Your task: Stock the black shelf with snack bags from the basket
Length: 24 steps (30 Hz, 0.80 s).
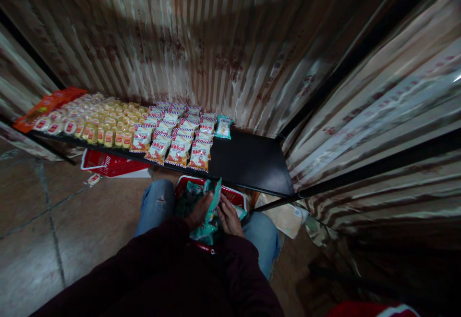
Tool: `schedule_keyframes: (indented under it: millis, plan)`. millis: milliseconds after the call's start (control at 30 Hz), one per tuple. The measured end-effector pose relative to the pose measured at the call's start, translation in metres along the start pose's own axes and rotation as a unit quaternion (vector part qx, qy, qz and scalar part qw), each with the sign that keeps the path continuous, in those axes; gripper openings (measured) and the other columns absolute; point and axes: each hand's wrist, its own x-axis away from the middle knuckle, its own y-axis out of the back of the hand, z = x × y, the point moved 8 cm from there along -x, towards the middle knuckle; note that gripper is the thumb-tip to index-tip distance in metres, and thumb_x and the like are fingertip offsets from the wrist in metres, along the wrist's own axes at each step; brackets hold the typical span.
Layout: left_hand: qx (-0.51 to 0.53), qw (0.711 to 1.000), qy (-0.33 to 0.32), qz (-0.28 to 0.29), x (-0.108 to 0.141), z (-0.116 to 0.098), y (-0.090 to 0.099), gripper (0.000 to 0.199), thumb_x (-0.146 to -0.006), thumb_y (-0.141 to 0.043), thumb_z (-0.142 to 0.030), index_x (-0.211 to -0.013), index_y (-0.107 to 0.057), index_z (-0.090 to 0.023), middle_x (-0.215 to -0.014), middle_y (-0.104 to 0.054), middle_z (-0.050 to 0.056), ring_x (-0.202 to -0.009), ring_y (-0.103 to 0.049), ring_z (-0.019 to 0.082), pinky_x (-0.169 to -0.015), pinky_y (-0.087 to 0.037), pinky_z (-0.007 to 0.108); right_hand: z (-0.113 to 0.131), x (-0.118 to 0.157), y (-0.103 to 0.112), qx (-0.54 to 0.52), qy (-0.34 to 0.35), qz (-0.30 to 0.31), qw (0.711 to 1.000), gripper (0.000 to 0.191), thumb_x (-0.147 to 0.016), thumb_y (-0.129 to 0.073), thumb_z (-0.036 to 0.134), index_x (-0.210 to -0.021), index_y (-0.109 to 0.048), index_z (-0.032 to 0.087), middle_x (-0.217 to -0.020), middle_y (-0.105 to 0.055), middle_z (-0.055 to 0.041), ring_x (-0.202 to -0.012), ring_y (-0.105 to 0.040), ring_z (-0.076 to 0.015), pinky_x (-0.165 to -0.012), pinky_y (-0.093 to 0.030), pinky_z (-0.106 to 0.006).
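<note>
A teal-green snack bag (215, 198) stands upright between my two hands, above a red basket (240, 200) between my knees. My left hand (200, 210) is closed on the bag's left side. From the right, my right hand (229, 215) presses against the same bag with its fingers bent along it. More teal-green bags (190, 193) lie in the basket, partly hidden by my hands. One similar teal-green bag (224, 127) stands on the black shelf (250, 156), at the right end of several rows of white-and-orange snack bags (179, 149).
Small yellow wrapped cakes (111, 120) and orange packets (54, 105) fill the shelf's left part. Beneath it sit another red basket (108, 162) and a single wrapped cake (94, 179) on the floor. Black frame posts (324, 86) and striped curtains (201, 33) enclose the shelf.
</note>
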Motion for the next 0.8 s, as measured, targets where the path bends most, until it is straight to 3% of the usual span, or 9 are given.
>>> schedule_keyframes:
  millis: [100, 233, 400, 567, 800]
  plan:
    - [0.101, 0.994, 0.010, 0.032, -0.001, 0.004, -0.004, 0.041, -0.087, -0.050, -0.043, -0.116, -0.060, -0.015, -0.115, -0.066, 0.008, -0.112, -0.057, 0.023, -0.098, -0.045, 0.034, -0.001, -0.001, 0.003, -0.002, 0.005, -0.004, 1.000, 0.043, -0.061, -0.081, 0.037, -0.102, -0.071, 0.028, -0.115, -0.069, -0.0026, -0.110, -0.061, -0.0193, -0.091, -0.050, -0.030]
    - [0.234, 0.964, 0.124, 0.004, -0.006, 0.031, -0.005, 0.052, -0.065, -0.073, -0.031, -0.111, -0.061, -0.009, -0.101, -0.071, 0.010, -0.093, -0.065, 0.024, -0.087, -0.050, 0.036, -0.004, -0.004, 0.006, 0.003, -0.003, -0.009, 1.000, 0.048, -0.059, -0.082, 0.039, -0.104, -0.071, 0.028, -0.112, -0.070, -0.0036, -0.107, -0.062, -0.0208, -0.091, -0.049, -0.033]
    - [0.293, 0.940, 0.177, -0.006, -0.011, 0.039, -0.004, 0.047, -0.064, -0.073, -0.034, -0.102, -0.064, -0.008, -0.086, -0.073, 0.009, -0.080, -0.068, 0.023, -0.078, -0.053, 0.036, -0.003, -0.005, 0.003, 0.021, 0.017, -0.008, 1.000, 0.054, -0.055, -0.084, 0.043, -0.103, -0.070, 0.024, -0.105, -0.073, -0.0050, -0.097, -0.065, -0.0223, -0.087, -0.049, -0.035]
    - [0.317, 0.924, 0.215, -0.019, -0.011, 0.036, 0.002, 0.037, -0.068, -0.072, -0.031, -0.098, -0.065, -0.012, -0.079, -0.073, 0.006, -0.075, -0.069, 0.021, -0.075, -0.055, 0.035, -0.011, -0.002, 0.003, 0.015, -0.029, -0.027, 0.999, 0.055, -0.054, -0.084, 0.042, -0.105, -0.069, 0.025, -0.086, -0.074, 0.0002, -0.073, -0.066, -0.0170, -0.069, -0.052, -0.029]
    - [0.342, 0.905, 0.252, -0.027, -0.012, 0.032, 0.002, 0.032, -0.069, -0.070, -0.027, -0.097, -0.064, -0.013, -0.073, -0.071, 0.003, -0.068, -0.068, 0.019, -0.069, -0.056, 0.032, -0.003, 0.002, -0.002, -0.011, -0.004, -0.013, 1.000, 0.050, -0.054, -0.085, 0.036, -0.100, -0.069, 0.025, -0.084, -0.073, 0.0009, -0.070, -0.065, -0.0145, -0.064, -0.053, -0.025]
